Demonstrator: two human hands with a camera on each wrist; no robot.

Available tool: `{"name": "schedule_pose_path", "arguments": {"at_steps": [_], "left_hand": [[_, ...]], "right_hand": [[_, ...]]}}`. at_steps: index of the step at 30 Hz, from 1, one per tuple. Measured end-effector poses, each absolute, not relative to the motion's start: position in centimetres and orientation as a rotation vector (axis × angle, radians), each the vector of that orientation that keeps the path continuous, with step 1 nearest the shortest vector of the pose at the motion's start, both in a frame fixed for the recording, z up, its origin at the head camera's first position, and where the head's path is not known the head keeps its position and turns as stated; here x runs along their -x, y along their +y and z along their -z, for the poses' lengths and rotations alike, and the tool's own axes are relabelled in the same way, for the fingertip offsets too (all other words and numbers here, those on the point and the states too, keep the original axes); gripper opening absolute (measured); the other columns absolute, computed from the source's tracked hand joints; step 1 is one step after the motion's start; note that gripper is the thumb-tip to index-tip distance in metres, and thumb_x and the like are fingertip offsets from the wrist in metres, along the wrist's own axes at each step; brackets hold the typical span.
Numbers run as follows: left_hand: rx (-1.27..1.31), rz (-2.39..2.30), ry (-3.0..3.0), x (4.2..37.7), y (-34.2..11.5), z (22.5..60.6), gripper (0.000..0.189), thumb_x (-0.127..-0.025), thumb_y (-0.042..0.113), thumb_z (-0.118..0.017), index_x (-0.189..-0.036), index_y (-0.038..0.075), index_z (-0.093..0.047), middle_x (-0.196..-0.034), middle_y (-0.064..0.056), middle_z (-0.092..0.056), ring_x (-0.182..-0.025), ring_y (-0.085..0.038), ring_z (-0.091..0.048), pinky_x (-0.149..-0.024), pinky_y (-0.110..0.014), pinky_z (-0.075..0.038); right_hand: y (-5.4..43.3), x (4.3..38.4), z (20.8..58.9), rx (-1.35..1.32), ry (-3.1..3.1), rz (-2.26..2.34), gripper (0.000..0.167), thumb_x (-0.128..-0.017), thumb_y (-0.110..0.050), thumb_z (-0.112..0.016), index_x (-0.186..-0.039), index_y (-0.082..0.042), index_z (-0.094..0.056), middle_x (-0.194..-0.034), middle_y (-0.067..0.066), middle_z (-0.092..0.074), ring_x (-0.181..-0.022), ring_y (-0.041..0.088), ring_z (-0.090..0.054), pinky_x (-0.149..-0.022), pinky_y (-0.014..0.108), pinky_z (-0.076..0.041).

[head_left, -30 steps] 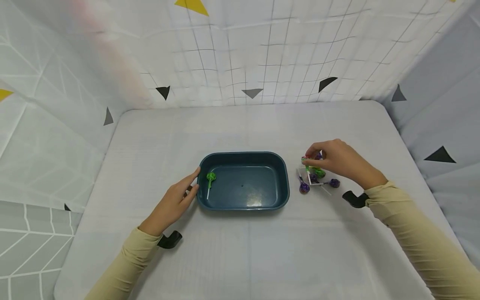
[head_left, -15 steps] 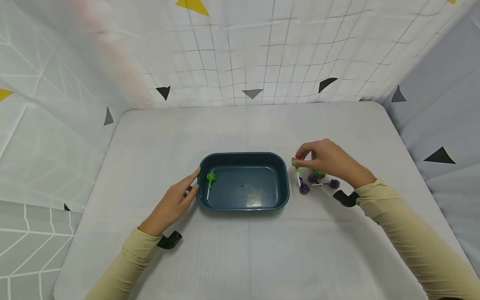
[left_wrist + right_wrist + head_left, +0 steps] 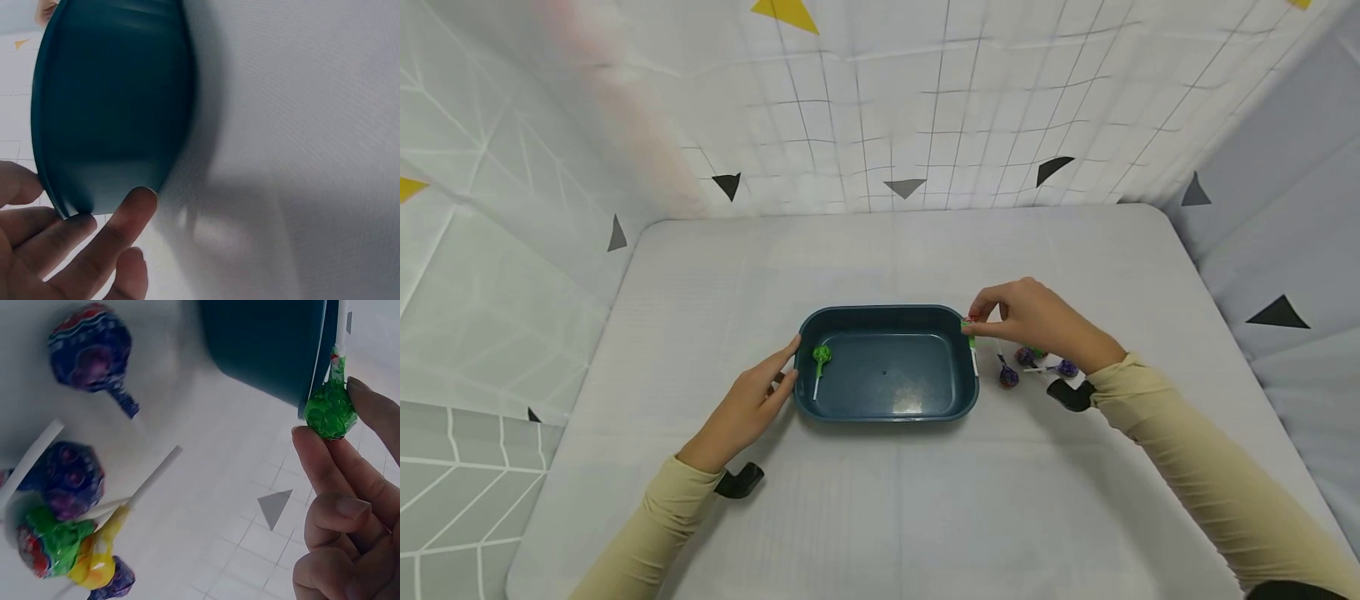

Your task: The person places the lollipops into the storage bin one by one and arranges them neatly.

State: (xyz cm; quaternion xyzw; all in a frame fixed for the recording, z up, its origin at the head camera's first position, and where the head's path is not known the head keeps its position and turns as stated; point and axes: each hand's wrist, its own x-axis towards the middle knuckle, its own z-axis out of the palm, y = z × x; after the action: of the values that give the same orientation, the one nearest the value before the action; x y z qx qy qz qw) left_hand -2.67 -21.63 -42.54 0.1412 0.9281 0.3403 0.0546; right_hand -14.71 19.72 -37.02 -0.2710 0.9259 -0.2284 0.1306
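A dark teal plastic tub (image 3: 880, 358) sits on the table, with a green lollipop (image 3: 822, 355) lying at its left end. My left hand (image 3: 745, 410) touches the tub's left end with extended fingers, as the left wrist view also shows. Over the tub's right rim, my right hand (image 3: 1033, 321) pinches another green lollipop (image 3: 330, 411) by its wrapped head between thumb and fingertips. In the head view its white stick points down toward the rim.
Right of the tub lies a loose group of lollipops: a purple one (image 3: 90, 350) apart, another purple one (image 3: 69, 481), a green one (image 3: 47, 540) and a yellow one (image 3: 94, 562) close together. White cloth covers the table (image 3: 850, 500); fabric walls stand behind and beside it.
My right hand has moved left with the green lollipop, from above the lollipop group to the tub's right rim. The left hand and the tub have stayed in place.
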Motion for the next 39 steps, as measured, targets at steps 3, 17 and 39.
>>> {"name": "schedule_pose_path", "arguments": {"at_steps": [3,17,39], "left_hand": [[-0.429,-1.037,2.816,2.7,-21.7,42.6,0.055,-0.111,0.021,-0.050,-0.163,0.010,-0.033,-0.148,-0.015,-0.059,-0.102,-0.024,-0.070,-0.083,-0.042,-0.056],[-0.430,-1.039,2.810,2.7,-21.6,42.5,0.055,-0.111,0.020,-0.050,-0.163,0.010,-0.033,-0.152,-0.016,-0.056,-0.105,-0.027,-0.070,-0.085,-0.044,-0.056],[-0.441,-1.034,2.825,2.6,-21.6,42.5,0.056,-0.111,0.021,-0.049,-0.163,0.010,-0.032,-0.154,-0.016,-0.053,-0.106,-0.028,-0.071,-0.087,-0.047,-0.057]], "right_hand": [[19.1,14.7,37.0,0.795,2.688,0.654,0.025,-0.092,-0.041,-0.079,-0.103,-0.018,-0.079,-0.097,-0.004,-0.079,-0.072,0.012,-0.062,-0.065,0.031,-0.050],[17.2,14.8,36.9,0.816,2.664,0.657,0.021,-0.090,-0.043,-0.080,-0.098,-0.024,-0.079,-0.094,-0.006,-0.077,-0.072,0.012,-0.061,-0.065,0.031,-0.049],[14.8,14.8,37.1,0.903,2.664,0.597,0.020,-0.091,-0.042,-0.080,-0.095,-0.023,-0.078,-0.088,-0.009,-0.077,-0.078,0.010,-0.065,-0.067,0.031,-0.050]]}}
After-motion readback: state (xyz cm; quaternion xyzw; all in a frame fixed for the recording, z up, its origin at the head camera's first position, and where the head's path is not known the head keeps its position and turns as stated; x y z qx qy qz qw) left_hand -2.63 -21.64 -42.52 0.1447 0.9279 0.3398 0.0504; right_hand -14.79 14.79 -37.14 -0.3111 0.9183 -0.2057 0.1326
